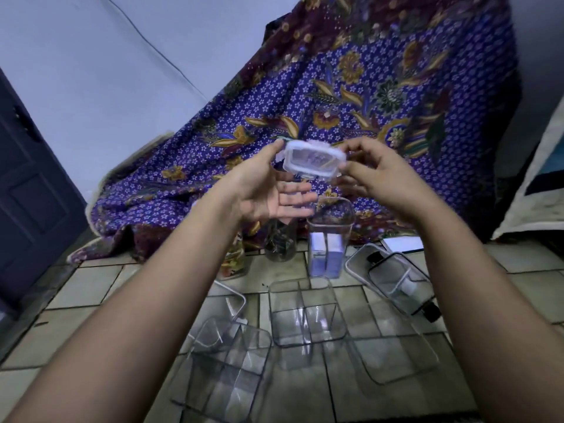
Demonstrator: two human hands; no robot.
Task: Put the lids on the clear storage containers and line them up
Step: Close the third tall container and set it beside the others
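Tall container (328,239) stands upright on tiled floor (91,288), no lid, blue & white boxes inside. In front, 3 empty clear ones: centre container (306,312), left container (225,358), right container (396,358). Side-lying container (393,264) at R has a bottle (407,290) in it. Lid (314,161) is up in the air above the tall container, btwn both hands. L hand (268,190): palm up, fingers straight & spread, thumb on lid's L edge. R hand (372,175): grip pinching lid's R edge, fingers curled. Both forearms reach fwd.
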